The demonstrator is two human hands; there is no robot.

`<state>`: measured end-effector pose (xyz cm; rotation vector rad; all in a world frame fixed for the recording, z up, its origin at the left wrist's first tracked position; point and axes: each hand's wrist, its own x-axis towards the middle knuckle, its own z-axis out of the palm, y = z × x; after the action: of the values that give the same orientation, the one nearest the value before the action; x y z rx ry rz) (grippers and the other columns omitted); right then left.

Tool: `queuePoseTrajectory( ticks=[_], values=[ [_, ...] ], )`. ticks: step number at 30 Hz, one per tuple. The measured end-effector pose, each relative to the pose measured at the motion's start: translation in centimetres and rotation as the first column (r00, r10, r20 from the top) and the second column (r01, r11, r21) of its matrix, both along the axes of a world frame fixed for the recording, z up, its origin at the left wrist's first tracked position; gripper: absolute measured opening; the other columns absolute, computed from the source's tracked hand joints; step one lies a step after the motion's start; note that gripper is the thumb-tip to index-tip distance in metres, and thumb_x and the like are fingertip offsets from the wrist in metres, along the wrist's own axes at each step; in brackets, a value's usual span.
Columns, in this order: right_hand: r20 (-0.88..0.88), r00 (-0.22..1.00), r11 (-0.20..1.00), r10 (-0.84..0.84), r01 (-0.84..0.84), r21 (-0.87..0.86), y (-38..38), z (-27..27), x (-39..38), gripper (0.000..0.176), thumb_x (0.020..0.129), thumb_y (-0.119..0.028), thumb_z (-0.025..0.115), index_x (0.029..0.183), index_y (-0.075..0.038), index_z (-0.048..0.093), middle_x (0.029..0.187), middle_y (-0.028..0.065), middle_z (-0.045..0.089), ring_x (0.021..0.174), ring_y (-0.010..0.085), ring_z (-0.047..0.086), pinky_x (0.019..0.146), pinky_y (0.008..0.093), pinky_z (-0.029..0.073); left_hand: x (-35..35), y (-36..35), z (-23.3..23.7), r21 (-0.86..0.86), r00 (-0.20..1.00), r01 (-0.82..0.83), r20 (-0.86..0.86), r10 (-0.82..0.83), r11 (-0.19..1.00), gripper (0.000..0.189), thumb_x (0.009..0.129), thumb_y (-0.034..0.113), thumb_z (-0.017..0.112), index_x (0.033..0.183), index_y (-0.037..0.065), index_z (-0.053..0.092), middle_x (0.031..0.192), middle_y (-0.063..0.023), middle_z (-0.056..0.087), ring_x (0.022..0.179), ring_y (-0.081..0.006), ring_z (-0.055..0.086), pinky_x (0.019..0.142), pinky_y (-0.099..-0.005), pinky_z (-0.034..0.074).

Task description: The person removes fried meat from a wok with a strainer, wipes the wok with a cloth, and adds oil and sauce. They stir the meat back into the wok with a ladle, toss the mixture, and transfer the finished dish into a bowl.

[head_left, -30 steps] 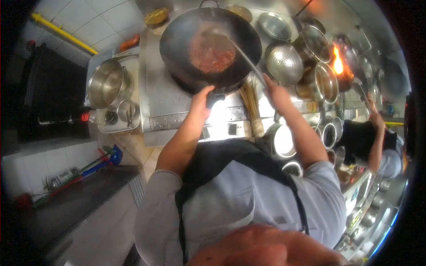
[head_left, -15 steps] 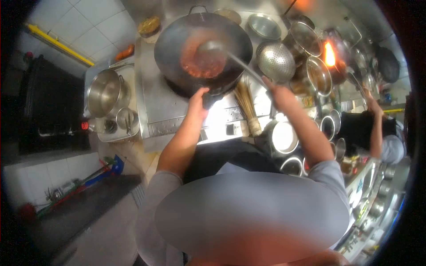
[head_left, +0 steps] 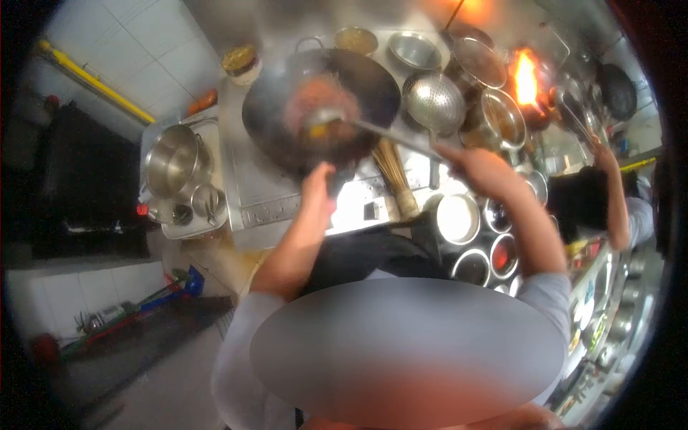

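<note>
Since half a second ago the ladle bowl has dropped from the middle of the wok to its 6 o'clock edge. The wok itself has slid a little toward 9 o'clock and now reads as a motion blur. My right hand has drifted out toward 3 o'clock with the handle.

The wok sits at 12 o'clock in my view, on the steel stove top, with red food smeared across its upper half. My left hand is at the wok's 6 o'clock, fingers wrapped tight round its short dark handle. My right hand is closed round the far end of the ladle's long shaft, which slants up to the wok.

Around the wok:
- A perforated strainer lies just beside it at 3 o'clock.
- A bamboo brush stands at 5 o'clock, between my two hands.
- A steel pot is at 8 o'clock, well apart.
- A flame burns at 2 o'clock, past the strainer.

A co-worker's arm reaches up at the far right.
</note>
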<state>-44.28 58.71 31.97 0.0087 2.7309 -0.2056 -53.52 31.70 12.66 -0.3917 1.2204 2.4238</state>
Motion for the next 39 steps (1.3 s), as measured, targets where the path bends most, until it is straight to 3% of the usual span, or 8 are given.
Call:
queuePoseTrajectory(
  ticks=[2,13,15,18,19,26,31,39],
  values=[
    [0.116,0.993,0.999,-0.008,0.002,0.053,0.1,2.2,0.5,0.052,0.091,-0.016,0.051,0.141,-0.028,0.043,0.086,0.0197,0.065,0.076,0.0319,0.066,0.071,0.0446,0.050,2.2,-0.2,2.9,0.056,0.946,-0.098,0.315,0.075,0.994,0.013,0.081,0.007,0.059,0.091,-0.002,0.059,0.089,-0.0139,0.064,0.078,-0.0260,0.065,0.067,-0.0386,0.056],
    [-0.132,0.971,0.976,-0.199,0.185,-0.112,-1.2,-8.8,-0.9,0.055,0.090,-0.020,0.055,0.142,-0.024,0.037,0.088,0.0209,0.065,0.080,0.0365,0.064,0.075,0.0464,0.051,5.7,-2.4,-5.4,-0.047,0.955,0.049,0.296,-0.033,0.998,0.021,0.081,0.009,0.059,0.100,0.001,0.061,0.094,-0.0118,0.064,0.085,-0.0262,0.065,0.071,-0.0396,0.056],
    [-0.152,0.972,0.978,-0.182,0.163,-0.129,1.5,-7.2,0.6,0.054,0.091,-0.022,0.057,0.142,-0.029,0.040,0.088,0.0189,0.065,0.078,0.0339,0.064,0.076,0.0449,0.050,7.3,-3.4,-5.8,-0.599,0.846,-0.002,-0.428,-0.318,0.801,0.021,0.080,0.009,0.059,0.100,0.001,0.060,0.093,-0.0114,0.064,0.083,-0.0258,0.065,0.069,-0.0393,0.056],
    [-0.088,0.991,0.993,-0.096,0.090,-0.071,1.7,-1.3,1.8,0.053,0.088,-0.022,0.059,0.139,-0.024,0.045,0.096,0.0186,0.067,0.085,0.0345,0.065,0.079,0.0447,0.050,3.5,-1.3,5.5,-0.103,0.972,0.117,0.217,-0.092,0.988,0.021,0.078,0.010,0.060,0.098,0.002,0.060,0.092,-0.0103,0.064,0.079,-0.0240,0.065,0.065,-0.0392,0.055],
    [-0.065,0.997,0.997,-0.041,0.036,-0.069,1.9,-0.7,1.3,0.052,0.088,-0.022,0.059,0.139,-0.022,0.046,0.096,0.0187,0.067,0.087,0.0345,0.066,0.079,0.0447,0.050,0.2,-0.2,0.5,0.073,0.961,0.014,0.274,-0.034,0.997,0.026,0.075,0.014,0.067,0.099,0.010,0.057,0.105,-0.0053,0.057,0.097,-0.0214,0.056,0.081,-0.0402,0.049],
    [-0.076,0.987,0.989,-0.142,0.138,-0.055,-2.6,-8.8,-3.7,0.052,0.086,-0.018,0.057,0.137,-0.017,0.046,0.102,0.0223,0.065,0.093,0.0373,0.063,0.080,0.0478,0.050,-0.2,0.2,-3.4,0.119,0.960,0.032,0.273,-0.064,0.992,0.013,0.080,0.014,0.062,0.085,0.002,0.059,0.080,-0.0116,0.061,0.071,-0.0240,0.063,0.057,-0.0368,0.052],
    [-0.201,0.939,0.952,-0.278,0.240,-0.192,-1.7,-10.3,-0.3,0.048,0.090,-0.021,0.055,0.137,-0.015,0.043,0.095,0.0223,0.065,0.089,0.0393,0.063,0.078,0.0479,0.050,5.7,-1.7,-0.5,-0.132,0.994,0.041,0.110,-0.027,0.990,0.015,0.079,0.007,0.061,0.092,0.001,0.060,0.091,-0.0123,0.062,0.084,-0.0243,0.064,0.073,-0.0412,0.056],
    [-0.267,0.910,0.939,-0.316,0.258,-0.229,-2.6,-10.8,-4.2,0.051,0.091,-0.022,0.053,0.140,-0.017,0.039,0.097,0.0250,0.064,0.092,0.0414,0.061,0.078,0.0489,0.048,-5.4,-0.1,-2.1,0.097,0.943,0.062,0.321,-0.090,0.993,0.024,0.072,0.009,0.068,0.092,0.009,0.055,0.096,-0.0074,0.059,0.091,-0.0237,0.057,0.070,-0.0374,0.049]
  ],
)
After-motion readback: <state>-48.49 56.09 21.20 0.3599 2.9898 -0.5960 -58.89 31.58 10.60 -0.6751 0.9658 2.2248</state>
